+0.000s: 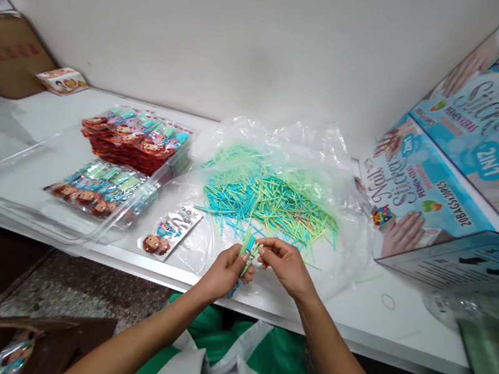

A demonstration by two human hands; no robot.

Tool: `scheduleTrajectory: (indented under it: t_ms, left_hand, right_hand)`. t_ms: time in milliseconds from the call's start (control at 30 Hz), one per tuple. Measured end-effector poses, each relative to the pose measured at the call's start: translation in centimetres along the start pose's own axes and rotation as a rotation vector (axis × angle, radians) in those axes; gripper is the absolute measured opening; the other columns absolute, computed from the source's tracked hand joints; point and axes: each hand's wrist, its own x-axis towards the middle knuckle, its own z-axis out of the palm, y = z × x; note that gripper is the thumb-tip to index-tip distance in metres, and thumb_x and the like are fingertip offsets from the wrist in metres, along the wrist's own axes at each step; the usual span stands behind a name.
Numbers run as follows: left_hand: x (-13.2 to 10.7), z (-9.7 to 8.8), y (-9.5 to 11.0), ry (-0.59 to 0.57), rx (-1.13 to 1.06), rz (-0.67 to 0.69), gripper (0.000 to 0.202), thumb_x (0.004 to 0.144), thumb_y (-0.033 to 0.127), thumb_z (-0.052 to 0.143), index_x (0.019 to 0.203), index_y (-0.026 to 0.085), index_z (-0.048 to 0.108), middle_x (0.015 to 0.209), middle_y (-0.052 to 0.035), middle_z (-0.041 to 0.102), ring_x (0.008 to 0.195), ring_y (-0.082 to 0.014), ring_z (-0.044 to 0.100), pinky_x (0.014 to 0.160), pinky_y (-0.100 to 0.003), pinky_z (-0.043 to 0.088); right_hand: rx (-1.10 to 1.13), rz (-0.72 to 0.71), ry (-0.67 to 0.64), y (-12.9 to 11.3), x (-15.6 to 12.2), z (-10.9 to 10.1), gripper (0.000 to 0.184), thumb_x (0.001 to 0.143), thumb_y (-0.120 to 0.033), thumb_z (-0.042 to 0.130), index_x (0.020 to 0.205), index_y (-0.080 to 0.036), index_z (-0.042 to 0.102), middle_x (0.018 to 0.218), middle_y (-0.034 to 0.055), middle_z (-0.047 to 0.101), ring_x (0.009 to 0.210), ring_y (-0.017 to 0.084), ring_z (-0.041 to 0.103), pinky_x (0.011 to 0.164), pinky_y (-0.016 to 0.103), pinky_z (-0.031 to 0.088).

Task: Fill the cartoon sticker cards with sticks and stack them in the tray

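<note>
My left hand is closed around a small bundle of thin green and blue sticks, held upright near the table's front edge. At the bundle's right side, my right hand has thumb and fingertips pinched together; what lies between them is too small to make out. Just behind both hands spreads a loose pile of green and blue sticks, with a few red ones, on a clear plastic bag. A printed sachet with a cartoon figure lies flat to the left of my left hand.
Left of the bag, a clear plastic tray holds stacked filled sachets. Nail sticker boxes stand at the right. A rubber band lies on the table. A brown carton and small box are at the far left.
</note>
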Motion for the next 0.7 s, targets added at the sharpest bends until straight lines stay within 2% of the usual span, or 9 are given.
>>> scheduleTrajectory:
  t_ms: [233,533,700]
  left_hand:
    - [0.02,-0.08,-0.14,0.009,0.042,0.013,0.029,0.083,0.043,0.048,0.088,0.015,0.047,0.07,0.0001,0.054,0.057,-0.0102,0.053,0.058,-0.024,0.042]
    - [-0.09,-0.21,-0.51,-0.002,0.088,0.035,0.029,0.084,0.044,0.045,0.089,0.015,0.047,0.069,0.0003,0.054,0.057,-0.0102,0.053,0.057,-0.024,0.041]
    - [-0.23,-0.05,-0.26,-0.016,0.083,0.026,0.028,0.083,0.043,0.047,0.087,0.015,0.047,0.069,0.0004,0.055,0.057,-0.0098,0.053,0.058,-0.023,0.041]
  right_hand:
    - [0.023,-0.015,0.021,-0.15,-0.18,0.48,0.019,0.073,-0.027,0.059,0.088,-0.016,0.061,0.061,-0.0023,0.056,0.055,0.01,0.053,0.056,0.025,0.044]
    - [-0.034,-0.007,0.028,0.0,-0.28,0.82,0.025,0.076,-0.038,0.058,0.088,-0.016,0.06,0.068,0.0004,0.058,0.063,0.013,0.056,0.054,0.024,0.045]
    - [-0.104,-0.039,0.053,0.36,0.01,1.01,0.021,0.077,-0.036,0.056,0.085,-0.016,0.059,0.065,-0.0005,0.056,0.06,0.012,0.053,0.051,0.023,0.044]
